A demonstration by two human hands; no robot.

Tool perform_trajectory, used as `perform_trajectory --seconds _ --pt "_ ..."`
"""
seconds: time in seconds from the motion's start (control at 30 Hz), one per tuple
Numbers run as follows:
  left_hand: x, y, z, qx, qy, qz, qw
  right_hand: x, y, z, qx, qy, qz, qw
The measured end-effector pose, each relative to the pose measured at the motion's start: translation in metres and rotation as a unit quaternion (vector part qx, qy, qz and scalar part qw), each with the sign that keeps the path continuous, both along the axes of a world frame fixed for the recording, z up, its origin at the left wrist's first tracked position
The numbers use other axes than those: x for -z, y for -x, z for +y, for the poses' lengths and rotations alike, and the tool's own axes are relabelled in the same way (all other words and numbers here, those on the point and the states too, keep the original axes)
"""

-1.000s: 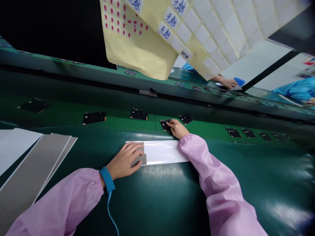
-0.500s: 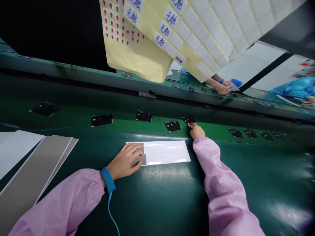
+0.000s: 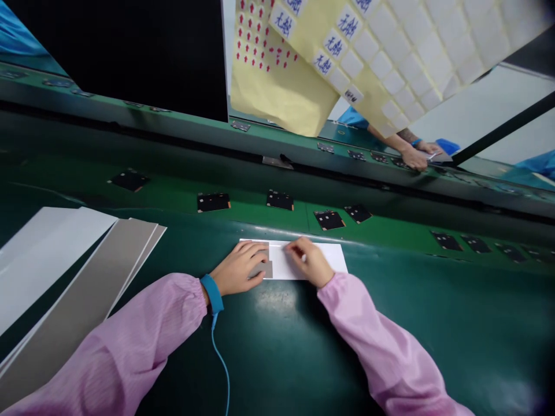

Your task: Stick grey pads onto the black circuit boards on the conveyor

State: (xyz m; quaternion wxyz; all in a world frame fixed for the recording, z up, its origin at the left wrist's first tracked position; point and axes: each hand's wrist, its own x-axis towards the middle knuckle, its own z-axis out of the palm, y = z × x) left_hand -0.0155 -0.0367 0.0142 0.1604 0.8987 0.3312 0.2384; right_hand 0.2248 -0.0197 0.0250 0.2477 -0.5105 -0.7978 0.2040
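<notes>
My left hand [image 3: 240, 268] lies with fingers spread over a grey flat piece [image 3: 268, 270] at the left end of a glossy white strip-shaped panel [image 3: 282, 270]. Above the right part of that panel is my right hand [image 3: 315, 264], its thumb and fingers drawn together in a pinch. Whatever may be between those fingertips is too small to make out. A blue wrist strap [image 3: 212, 293] with a cord circles my left wrist. Just beyond the panel, a black flat board [image 3: 329, 220] and another black board [image 3: 358, 214] rest on the green belt.
Several more black boards [image 3: 213, 202] are spread along the green belt [image 3: 249, 216]. White and grey panels [image 3: 97, 277] lie stacked at left. Yellow sticker sheets [image 3: 281, 98] and a dark screen [image 3: 143, 58] hang above. Another person's hands [image 3: 414, 157] work across the line.
My right hand has left the black board on the belt and come back over the white panel. My left hand stays on the grey piece. The whole view has shifted.
</notes>
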Motion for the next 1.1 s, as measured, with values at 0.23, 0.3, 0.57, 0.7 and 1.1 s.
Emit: perform_trajectory --seconds 0.23,0.3,0.57,0.7,1.1 --pt "0.002 0.0 0.001 0.001 -0.003 0.003 1.0 0.004 0.045 -0.019 -0.017 0.035 -0.034 0.999" --pt "0.002 0.0 0.001 0.001 -0.004 0.009 1.0 0.004 0.044 -0.016 -0.015 0.038 -0.034 0.999" --pt "0.001 0.0 0.001 -0.001 0.011 0.005 1.0 0.005 0.051 -0.021 -0.039 0.023 -0.063 0.997" --pt "-0.001 -0.001 0.002 -0.002 0.011 0.003 1.0 -0.01 0.03 0.006 -0.032 -0.014 0.0 0.999" --pt "-0.001 0.0 0.003 -0.003 0.021 0.002 1.0 0.003 -0.05 0.187 0.081 0.034 -0.104 0.991"
